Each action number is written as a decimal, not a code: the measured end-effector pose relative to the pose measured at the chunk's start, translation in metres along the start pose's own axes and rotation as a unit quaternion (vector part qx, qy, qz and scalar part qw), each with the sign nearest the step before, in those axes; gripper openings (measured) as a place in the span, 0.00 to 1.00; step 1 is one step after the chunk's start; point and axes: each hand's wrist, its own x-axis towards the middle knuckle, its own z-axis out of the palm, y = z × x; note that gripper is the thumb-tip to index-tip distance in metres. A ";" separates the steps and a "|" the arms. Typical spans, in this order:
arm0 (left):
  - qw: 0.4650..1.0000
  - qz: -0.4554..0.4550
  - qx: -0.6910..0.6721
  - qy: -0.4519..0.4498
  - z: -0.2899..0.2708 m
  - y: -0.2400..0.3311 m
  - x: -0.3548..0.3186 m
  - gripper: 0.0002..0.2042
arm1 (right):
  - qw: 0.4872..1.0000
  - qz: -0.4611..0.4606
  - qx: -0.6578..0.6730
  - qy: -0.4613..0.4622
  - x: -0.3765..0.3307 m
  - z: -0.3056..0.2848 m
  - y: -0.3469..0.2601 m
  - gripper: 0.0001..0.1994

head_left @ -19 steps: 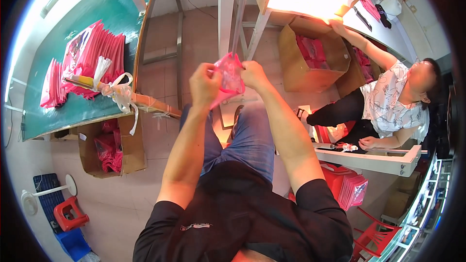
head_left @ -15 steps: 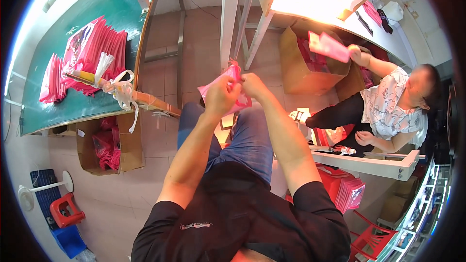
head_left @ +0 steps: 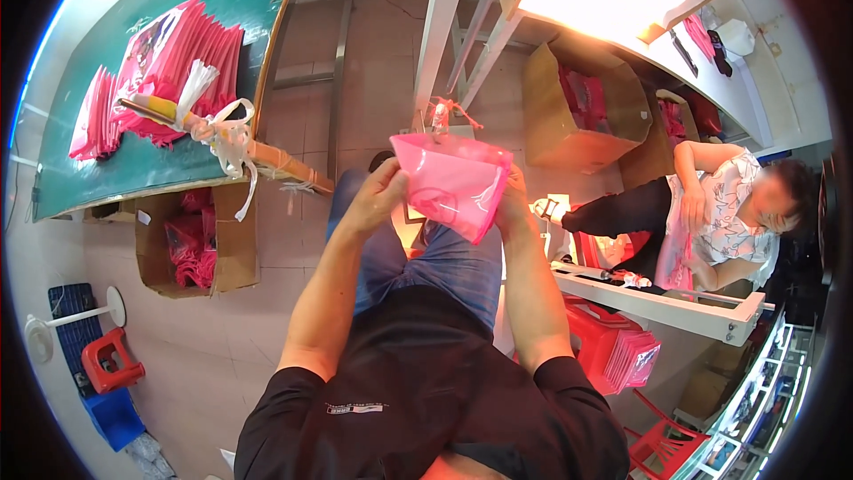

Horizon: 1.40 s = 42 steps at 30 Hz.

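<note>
A glossy pink plastic bag is spread above my lap, its front face toward me. On its left edge, my left hand is closed with the fingers pinching the side. My right hand grips the right side, partly hidden behind the bag. Just beyond the bag, thin pink strings hang at a small upright fitting by the white metal leg. What lies under the bag is mostly hidden.
At left, stacked pink bags lie on a green table, above a cardboard box. A wooden pole sticks out beside it. Right of me sits a co-worker near a white frame. Another box stands ahead.
My hands have moved apart, and the bunched pink bag is now spread between them. The co-worker's arm has drawn back from the box, bringing a pink bag to the lap.
</note>
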 end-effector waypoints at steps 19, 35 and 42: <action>0.967 0.166 0.154 0.120 0.016 0.025 -0.015 0.07 | 0.687 -0.468 -0.533 0.155 -0.023 0.073 -0.048 0.09; 0.984 0.069 -0.163 0.018 0.017 0.003 -0.002 0.26 | 0.954 -0.251 -0.129 0.102 -0.034 0.057 -0.063 0.07; 0.941 0.130 -0.311 0.036 0.044 0.060 -0.017 0.16 | 0.903 -0.317 -0.286 0.054 -0.040 0.030 -0.048 0.09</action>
